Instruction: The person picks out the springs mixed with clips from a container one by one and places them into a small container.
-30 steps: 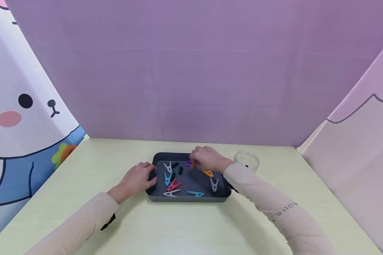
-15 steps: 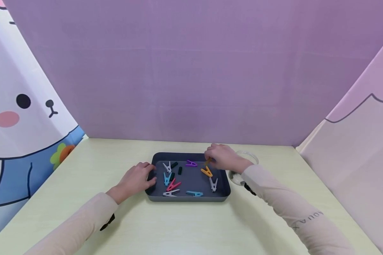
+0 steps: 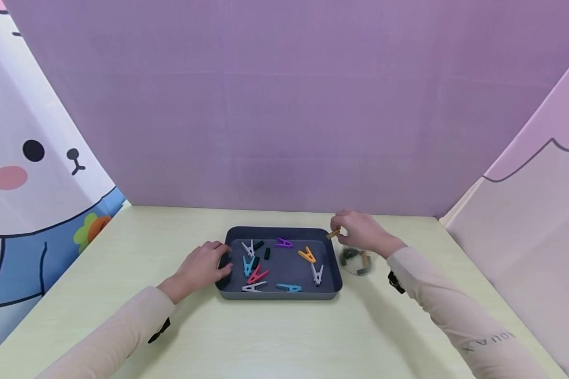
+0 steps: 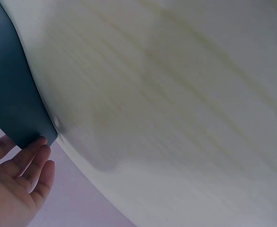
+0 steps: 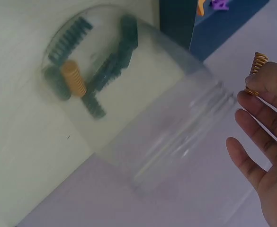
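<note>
My right hand [image 3: 362, 230] pinches an orange coil spring [image 5: 258, 63] between thumb and fingertips, near the tray's right rim and the mouth of a clear jar [image 5: 162, 137]. Inside that jar lie several dark green coil springs [image 5: 70, 40] and one orange spring [image 5: 74, 79]. At the other end, my left hand [image 3: 201, 267] holds the left wall of the dark grey tray [image 3: 280, 296], fingertips over its rim.
In the tray are clothespins: purple [image 3: 284, 242], orange [image 3: 307, 255], red [image 3: 257, 275], and several blue and white ones. Small dark green springs [image 3: 267, 253] lie among them. A purple cloth [image 3: 284, 105] hangs behind the table [image 3: 265, 337].
My right hand has carried the orange spring rightward from over the tray to above the jar's mouth area, uncovering the purple and orange clothespins. The left hand stays at the tray.
</note>
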`<state>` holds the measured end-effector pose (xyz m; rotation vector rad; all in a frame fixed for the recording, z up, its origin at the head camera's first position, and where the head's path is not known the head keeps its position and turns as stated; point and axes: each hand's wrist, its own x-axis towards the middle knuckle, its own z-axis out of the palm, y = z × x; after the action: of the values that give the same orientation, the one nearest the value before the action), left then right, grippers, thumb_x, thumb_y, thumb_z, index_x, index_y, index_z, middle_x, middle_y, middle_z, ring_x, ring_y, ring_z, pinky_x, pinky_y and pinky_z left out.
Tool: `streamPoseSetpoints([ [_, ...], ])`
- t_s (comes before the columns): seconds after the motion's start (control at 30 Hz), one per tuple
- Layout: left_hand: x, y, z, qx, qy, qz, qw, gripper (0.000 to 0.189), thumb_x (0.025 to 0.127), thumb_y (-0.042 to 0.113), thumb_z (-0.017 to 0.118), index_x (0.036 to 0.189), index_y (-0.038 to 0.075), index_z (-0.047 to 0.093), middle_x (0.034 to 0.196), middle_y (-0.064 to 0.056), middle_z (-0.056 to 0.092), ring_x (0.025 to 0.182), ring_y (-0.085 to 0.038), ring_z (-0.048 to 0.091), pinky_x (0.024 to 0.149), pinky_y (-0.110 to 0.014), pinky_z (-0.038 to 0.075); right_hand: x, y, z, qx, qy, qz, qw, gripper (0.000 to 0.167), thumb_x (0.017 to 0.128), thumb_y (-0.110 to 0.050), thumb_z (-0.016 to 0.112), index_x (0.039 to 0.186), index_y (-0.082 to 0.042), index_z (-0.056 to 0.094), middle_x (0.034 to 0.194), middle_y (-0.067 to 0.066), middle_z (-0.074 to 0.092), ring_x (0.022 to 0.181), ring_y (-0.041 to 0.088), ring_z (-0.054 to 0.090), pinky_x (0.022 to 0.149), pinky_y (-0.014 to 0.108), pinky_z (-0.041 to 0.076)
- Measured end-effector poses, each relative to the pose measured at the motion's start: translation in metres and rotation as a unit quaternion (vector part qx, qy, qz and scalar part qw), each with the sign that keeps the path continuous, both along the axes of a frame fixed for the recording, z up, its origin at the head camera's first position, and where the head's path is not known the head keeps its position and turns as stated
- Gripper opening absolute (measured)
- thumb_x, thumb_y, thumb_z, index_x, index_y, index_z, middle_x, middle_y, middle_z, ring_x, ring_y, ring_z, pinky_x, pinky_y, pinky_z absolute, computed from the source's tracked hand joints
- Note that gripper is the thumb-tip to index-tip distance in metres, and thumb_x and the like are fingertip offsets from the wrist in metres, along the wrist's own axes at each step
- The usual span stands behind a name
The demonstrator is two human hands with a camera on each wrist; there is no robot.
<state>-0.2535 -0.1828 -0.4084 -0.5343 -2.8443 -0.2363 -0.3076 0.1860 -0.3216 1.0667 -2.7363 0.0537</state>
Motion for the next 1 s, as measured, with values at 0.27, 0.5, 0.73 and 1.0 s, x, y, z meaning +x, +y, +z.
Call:
streamPoseSetpoints([
  [0.27, 0.000, 0.000, 0.000, -0.005, 0.002, -0.001, 1.0000, 0.039, 0.078, 0.033, 0.066, 0.104, 0.005, 0.063, 0.104, -0.013, 0.062, 0.095, -0.028, 0.059, 0.079, -0.043, 0.050, -0.003, 0.026, 0.005, -0.033, 0.013, -0.015, 0.9993, 0.013, 0.073, -0.009, 0.069, 0.082, -0.016, 0.063, 0.086, -0.003, 0.062, 0.077, 0.017, 0.056, 0.060, 0.032, 0.045],
  [0.5, 0.000, 0.000, 0.000, -0.009, 0.004, 0.000, 1.0000, 0.039, 0.078, 0.034, 0.066, 0.104, 0.005, 0.063, 0.105, -0.013, 0.062, 0.096, -0.029, 0.059, 0.079, -0.043, 0.050, -0.003, 0.044, 0.007, -0.053, 0.025, -0.029, 0.9978, 0.014, 0.071, -0.006, 0.068, 0.080, -0.014, 0.063, 0.084, -0.001, 0.062, 0.074, 0.018, 0.053, 0.056, 0.032, 0.042],
  [0.73, 0.000, 0.000, 0.000, -0.010, 0.001, 0.002, 1.0000, 0.039, 0.078, 0.034, 0.067, 0.105, 0.005, 0.063, 0.106, -0.014, 0.062, 0.097, -0.029, 0.059, 0.081, -0.043, 0.050, -0.002, 0.057, 0.002, -0.046, 0.019, -0.042, 0.9979, 0.013, 0.071, -0.006, 0.068, 0.080, -0.014, 0.062, 0.080, -0.002, 0.061, 0.075, 0.015, 0.052, 0.058, 0.032, 0.043],
  [1.0, 0.000, 0.000, -0.001, -0.009, 0.005, 0.000, 0.9999, 0.039, 0.078, 0.034, 0.067, 0.105, 0.005, 0.063, 0.106, -0.013, 0.062, 0.095, -0.028, 0.059, 0.080, -0.042, 0.050, -0.005, 0.061, -0.008, -0.019, 0.011, -0.030, 0.9993, 0.013, 0.071, -0.005, 0.069, 0.079, -0.013, 0.065, 0.079, -0.002, 0.061, 0.073, 0.015, 0.052, 0.059, 0.029, 0.044],
])
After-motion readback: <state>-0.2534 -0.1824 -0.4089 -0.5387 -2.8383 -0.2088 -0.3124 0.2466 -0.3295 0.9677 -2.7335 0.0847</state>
